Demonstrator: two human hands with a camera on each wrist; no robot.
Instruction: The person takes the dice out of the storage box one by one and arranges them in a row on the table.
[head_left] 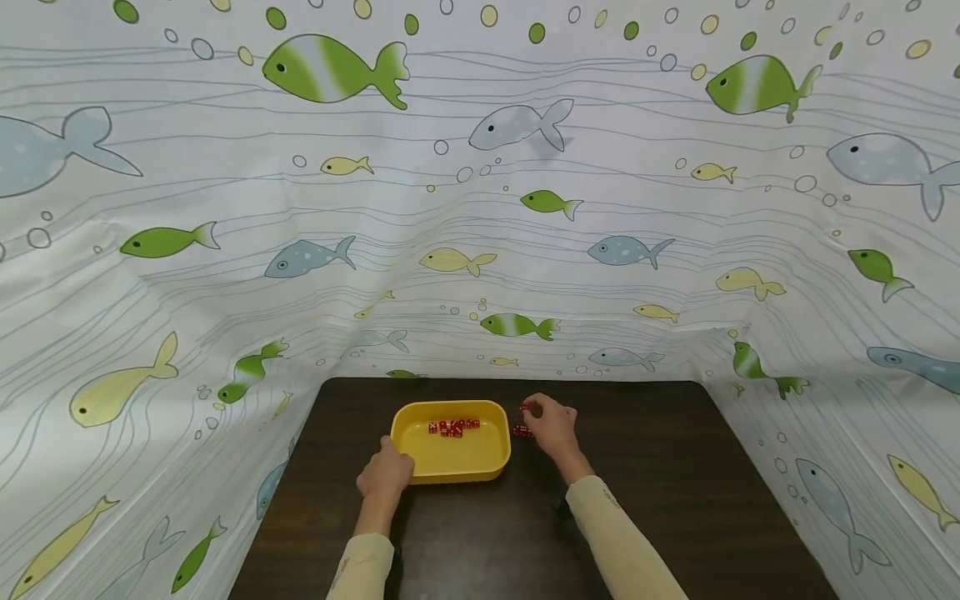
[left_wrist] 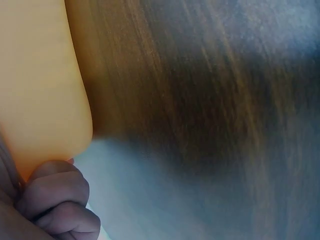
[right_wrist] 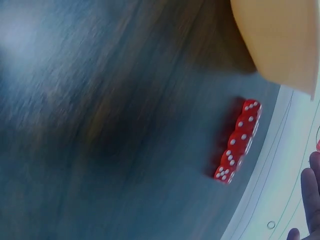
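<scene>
A yellow tray [head_left: 450, 462] stands on the dark table with several red dice [head_left: 453, 428] gathered toward its back. My left hand [head_left: 386, 475] grips the tray's left front corner; in the left wrist view its curled fingers [left_wrist: 57, 192] lie against the tray's outer wall [left_wrist: 42, 90]. Just right of the tray, my right hand [head_left: 553, 427] pinches a red die [head_left: 524, 407] above the table. Beneath it, several more red dice [right_wrist: 235, 142] with white pips form a touching row on the tabletop. The right wrist view shows only part of the right hand, at its edge.
The dark wooden table [head_left: 660, 467] ends at a white cloth [head_left: 450, 333] with fish prints, which rises behind it and on both sides. In the right wrist view the tray's side [right_wrist: 280, 45] stands close to the dice row.
</scene>
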